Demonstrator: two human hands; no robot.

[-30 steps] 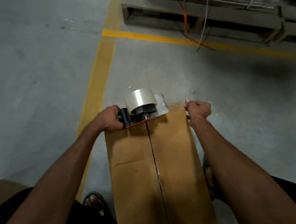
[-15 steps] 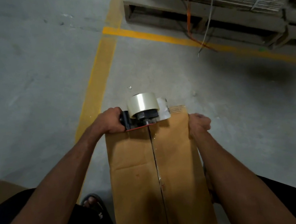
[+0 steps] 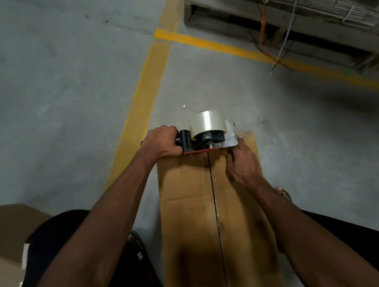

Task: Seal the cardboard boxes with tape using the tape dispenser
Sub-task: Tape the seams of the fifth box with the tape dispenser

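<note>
Your right hand has come off the box's far right corner and now lies flat on top, fingers straight, just beside the tape dispenser. Your left hand grips its handle at the far edge of the cardboard box, over the centre seam.

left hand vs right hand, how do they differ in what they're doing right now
The left hand is curled round the handle of the tape dispenser; the right hand holds no tool and rests on the cardboard box. The left hand sits past the box's left far corner, while the right hand lies on the right flap, its fingertips by the dispenser's metal plate. Both are at the far end of the box, flanking the centre seam.
</note>
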